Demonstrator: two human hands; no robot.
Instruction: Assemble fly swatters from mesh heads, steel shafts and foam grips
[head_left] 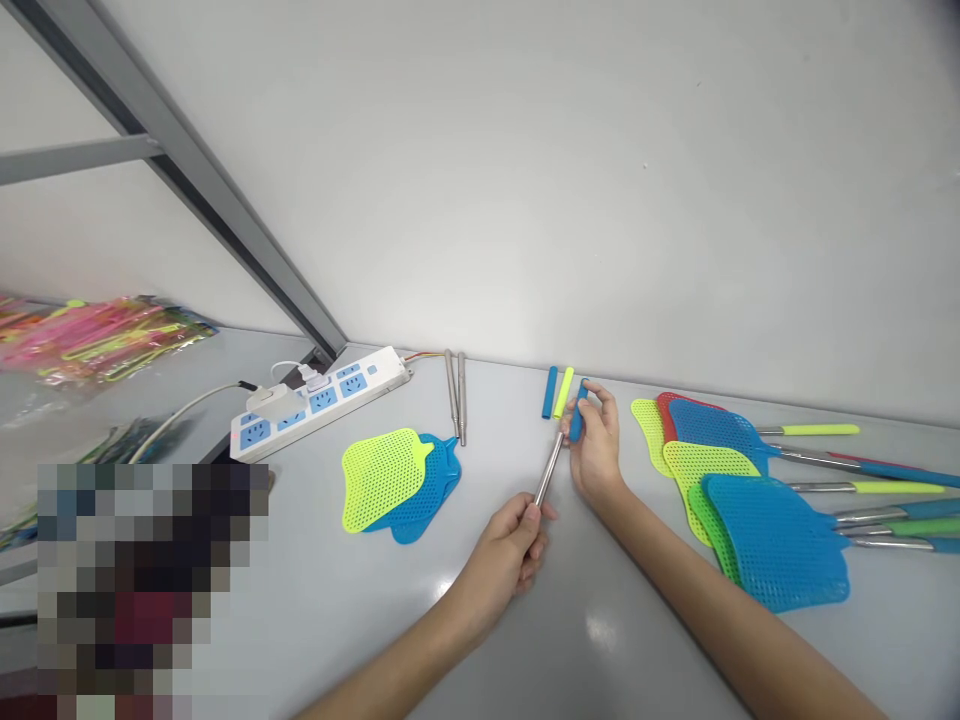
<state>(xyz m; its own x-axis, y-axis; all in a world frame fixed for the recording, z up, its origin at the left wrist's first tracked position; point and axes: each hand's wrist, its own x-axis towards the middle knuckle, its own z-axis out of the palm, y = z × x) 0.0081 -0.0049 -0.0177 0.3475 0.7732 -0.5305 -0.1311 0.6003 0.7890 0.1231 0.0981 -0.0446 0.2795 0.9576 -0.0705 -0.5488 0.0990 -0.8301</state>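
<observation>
A plain, pale grey wall fills the upper part of the view and meets the rear edge of a smooth grey work surface, which bears small, scattered marks of reflected light. At the left, a grey metal post runs diagonally across the view to the rear of the surface, joined by a crossbar. A white power strip with blue socket panels lies near the post's foot.
</observation>
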